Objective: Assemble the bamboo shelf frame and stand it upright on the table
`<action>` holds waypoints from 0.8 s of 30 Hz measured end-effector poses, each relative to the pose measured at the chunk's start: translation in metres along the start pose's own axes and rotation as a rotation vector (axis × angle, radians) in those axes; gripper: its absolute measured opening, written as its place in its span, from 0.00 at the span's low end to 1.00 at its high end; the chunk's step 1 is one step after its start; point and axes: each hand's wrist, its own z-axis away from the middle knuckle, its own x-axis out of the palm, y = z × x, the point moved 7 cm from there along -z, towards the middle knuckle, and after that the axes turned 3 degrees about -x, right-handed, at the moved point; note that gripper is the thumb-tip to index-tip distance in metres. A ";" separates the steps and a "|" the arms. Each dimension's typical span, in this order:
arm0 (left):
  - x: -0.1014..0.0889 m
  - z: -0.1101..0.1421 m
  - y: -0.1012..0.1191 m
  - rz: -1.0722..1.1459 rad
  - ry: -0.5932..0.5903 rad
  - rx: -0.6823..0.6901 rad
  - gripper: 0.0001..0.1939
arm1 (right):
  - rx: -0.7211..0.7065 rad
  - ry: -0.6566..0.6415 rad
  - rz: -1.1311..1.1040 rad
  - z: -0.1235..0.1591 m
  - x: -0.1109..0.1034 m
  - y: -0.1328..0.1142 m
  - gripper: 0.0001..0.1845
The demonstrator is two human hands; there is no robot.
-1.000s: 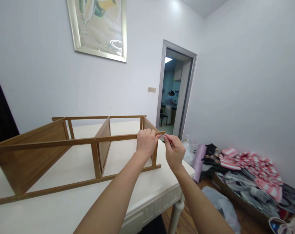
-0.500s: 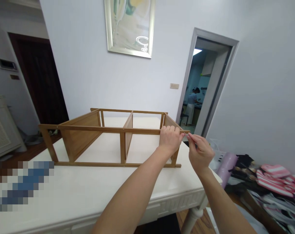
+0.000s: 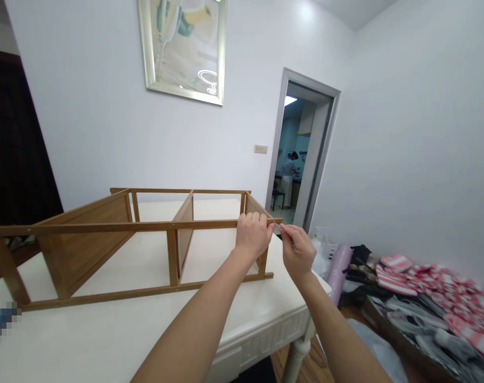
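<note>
A brown wooden shelf frame [image 3: 122, 228] lies on its side on a white table [image 3: 117, 340], its panels standing between the long rails. Near the right end of the upper front rail, my left hand [image 3: 253, 234] is closed over the wood, fingers wrapped across the top. Just beyond it, my right hand [image 3: 300, 252] pinches a thin metal tool [image 3: 277, 224] at the rail's end. The tool is too small to make out its exact kind, and its tip is partly hidden by my left thumb.
Right of the table are a purple roll [image 3: 339, 268], striped clothes [image 3: 397, 274] and a box of grey items [image 3: 417, 324] on the floor. A doorway [image 3: 284, 117] opens behind, with a person [image 3: 288, 173] standing in the far room. A blurred blue item [image 3: 0, 322] lies at the table's left.
My view has swung to the right, so the shelf and both hands appear further left. Both hands keep their hold at the same rail end.
</note>
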 end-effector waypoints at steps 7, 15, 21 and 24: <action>0.001 0.001 0.000 -0.024 0.000 -0.003 0.16 | -0.086 -0.089 -0.012 -0.005 0.001 -0.007 0.08; 0.002 0.000 0.000 -0.006 0.006 0.000 0.14 | -0.106 -0.187 0.020 -0.005 0.003 -0.009 0.06; 0.002 0.001 0.000 -0.023 0.036 0.007 0.14 | 0.122 -0.228 -0.010 -0.012 0.004 -0.003 0.14; 0.002 0.001 0.000 -0.013 0.046 0.007 0.14 | 0.413 -0.271 -0.162 -0.012 0.008 0.012 0.17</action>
